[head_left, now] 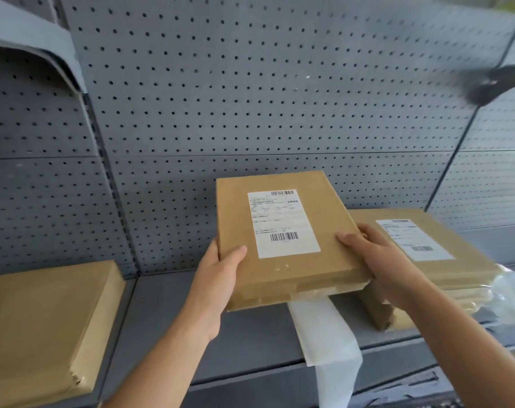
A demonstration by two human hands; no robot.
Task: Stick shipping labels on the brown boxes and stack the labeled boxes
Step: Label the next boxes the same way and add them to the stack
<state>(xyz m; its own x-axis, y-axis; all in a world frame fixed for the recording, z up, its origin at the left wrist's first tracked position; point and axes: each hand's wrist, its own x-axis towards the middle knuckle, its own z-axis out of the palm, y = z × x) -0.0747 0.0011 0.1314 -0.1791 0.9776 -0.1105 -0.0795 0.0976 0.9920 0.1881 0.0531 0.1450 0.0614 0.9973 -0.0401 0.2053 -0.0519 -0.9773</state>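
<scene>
Both hands grip labeled box (285, 237), left hand (218, 278) & right hand (377, 260) on its sides; stack (444, 260) lies just right, nearer right hand.

A box (288, 240) is held above the shelf (250, 334), left hand (218, 278) on its left edge, right hand (377, 260) on its right. On its top sits a label (282, 223). Right of it, partly behind the right hand, lies a stack (444, 266) of what seem several boxes, topped by a second label (413, 238). Far left lies a parcel (44, 328). A pegboard (250, 98) stands behind everything.
</scene>
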